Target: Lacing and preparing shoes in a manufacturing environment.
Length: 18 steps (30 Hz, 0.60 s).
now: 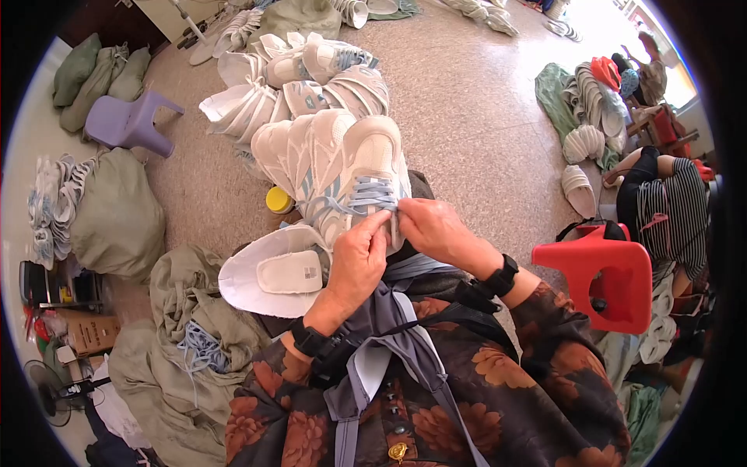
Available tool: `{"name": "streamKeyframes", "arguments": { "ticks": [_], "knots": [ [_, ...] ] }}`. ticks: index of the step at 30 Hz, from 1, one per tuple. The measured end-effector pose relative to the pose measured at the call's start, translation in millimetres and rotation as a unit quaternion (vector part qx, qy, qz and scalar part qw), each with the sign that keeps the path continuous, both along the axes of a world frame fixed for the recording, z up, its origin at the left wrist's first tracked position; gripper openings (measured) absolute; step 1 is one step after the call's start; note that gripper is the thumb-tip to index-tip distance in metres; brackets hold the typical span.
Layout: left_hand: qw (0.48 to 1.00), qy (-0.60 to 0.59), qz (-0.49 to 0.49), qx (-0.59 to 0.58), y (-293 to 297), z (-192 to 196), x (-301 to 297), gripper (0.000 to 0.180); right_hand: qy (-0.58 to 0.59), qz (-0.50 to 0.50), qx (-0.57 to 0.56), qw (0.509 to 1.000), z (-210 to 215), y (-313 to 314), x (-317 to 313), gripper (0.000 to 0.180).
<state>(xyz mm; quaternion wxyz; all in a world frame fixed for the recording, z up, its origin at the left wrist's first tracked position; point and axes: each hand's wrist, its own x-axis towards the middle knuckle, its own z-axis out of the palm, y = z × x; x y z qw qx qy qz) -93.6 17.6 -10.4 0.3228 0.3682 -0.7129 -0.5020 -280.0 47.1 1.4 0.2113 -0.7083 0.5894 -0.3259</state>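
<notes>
A white and beige sneaker upper (pixel 372 148) lies in front of me with its toe pointing away. Light blue shoelace (pixel 372 191) crosses its front in several rows. My left hand (pixel 359 261) is closed at the near end of the laced part, fingers pinching the sneaker's edge. Close beside it, my right hand (pixel 437 229) pinches at the right eyelet edge, apparently on the lace; its fingertips partly hide what they hold. More uppers (pixel 303 148) lean in a row against the sneaker's left side. A white upper (pixel 268 272) with a pale insole-shaped piece lies left of my left hand.
A yellow-lidded jar (pixel 278 200) stands left of the uppers. A red stool (pixel 603 272) is at the right, a purple stool (pixel 132 121) at the far left. Sacks (pixel 120 214) and a bundle of blue laces (pixel 204 348) lie left. Another person (pixel 669 210) sits at the right.
</notes>
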Motion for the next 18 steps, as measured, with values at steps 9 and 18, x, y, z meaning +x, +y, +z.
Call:
{"name": "streamKeyframes", "arguments": {
  "ticks": [9,18],
  "knots": [
    [0.999,0.015,0.0,0.045,-1.5,6.0,-1.9,0.025,0.057,-0.013,0.016,0.998,0.8,14.1,12.0,0.031],
    [0.988,-0.128,0.027,-0.078,-8.9,26.7,47.2,0.01,-0.001,-0.022,-0.029,0.999,12.6,10.1,6.1,0.017]
  ]
}}
